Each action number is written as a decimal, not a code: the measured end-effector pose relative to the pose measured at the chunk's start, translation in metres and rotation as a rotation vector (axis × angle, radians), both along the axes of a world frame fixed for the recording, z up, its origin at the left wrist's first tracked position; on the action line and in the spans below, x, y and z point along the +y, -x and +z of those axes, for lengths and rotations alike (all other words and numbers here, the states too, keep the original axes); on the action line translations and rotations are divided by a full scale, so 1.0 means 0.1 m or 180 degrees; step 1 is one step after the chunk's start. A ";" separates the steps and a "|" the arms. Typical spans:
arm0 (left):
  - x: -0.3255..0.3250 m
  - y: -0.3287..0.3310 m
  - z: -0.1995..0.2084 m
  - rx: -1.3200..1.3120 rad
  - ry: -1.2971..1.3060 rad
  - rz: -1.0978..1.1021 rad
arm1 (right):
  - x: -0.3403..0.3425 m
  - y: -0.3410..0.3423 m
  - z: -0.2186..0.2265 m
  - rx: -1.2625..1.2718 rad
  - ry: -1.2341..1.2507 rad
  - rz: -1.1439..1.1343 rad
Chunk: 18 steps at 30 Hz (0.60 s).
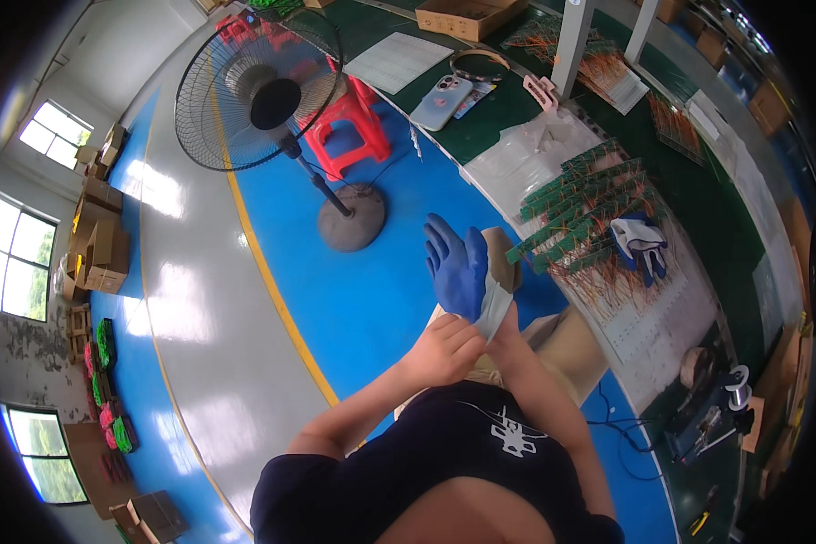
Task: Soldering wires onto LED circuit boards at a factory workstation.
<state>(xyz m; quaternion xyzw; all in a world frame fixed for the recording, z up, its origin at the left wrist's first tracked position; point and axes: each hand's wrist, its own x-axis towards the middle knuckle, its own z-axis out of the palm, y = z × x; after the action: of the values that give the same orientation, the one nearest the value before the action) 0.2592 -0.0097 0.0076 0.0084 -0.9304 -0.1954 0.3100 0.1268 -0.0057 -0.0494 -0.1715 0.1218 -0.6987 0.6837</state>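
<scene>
A blue-coated work glove (461, 283) with a pale cuff covers my right hand (453, 258), whose fingers stretch upward and slightly apart. My left hand (444, 349) is bare and closed, pinching the glove's cuff at my right wrist. A second glove, blue and white (639, 238), lies crumpled on the workbench at the right. It rests on a pile of green circuit-board strips (580, 199) with many thin orange and red wires.
A black stand fan (352, 218) stands on the blue floor, with a red plastic stool (349, 136) behind it. On the green bench (503, 100) lie a phone (442, 102), a tape roll (695, 367) and a solder-wire spool (739, 392). Cardboard boxes (104, 245) line the left wall.
</scene>
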 end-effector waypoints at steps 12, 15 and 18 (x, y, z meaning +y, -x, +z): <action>0.21 -0.02 -0.19 -0.0233 0.0143 -0.0985 | 0.03 -0.26 -0.14 0.0707 -0.1124 0.0801; 0.23 0.14 -0.22 -0.0223 0.0007 -0.1165 | 0.10 -0.22 -0.20 -0.0188 -0.1039 0.0401; 0.23 0.27 -0.19 -0.0296 -0.0329 -0.1325 | 0.06 -0.05 -0.32 -0.0289 -0.0885 0.0209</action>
<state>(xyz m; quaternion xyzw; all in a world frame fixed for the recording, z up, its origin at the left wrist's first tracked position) 0.2317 0.0133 -0.0117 -0.1590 -0.9141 -0.3020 0.2189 0.1320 0.0002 -0.0816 -0.0473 0.1807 -0.6594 0.7282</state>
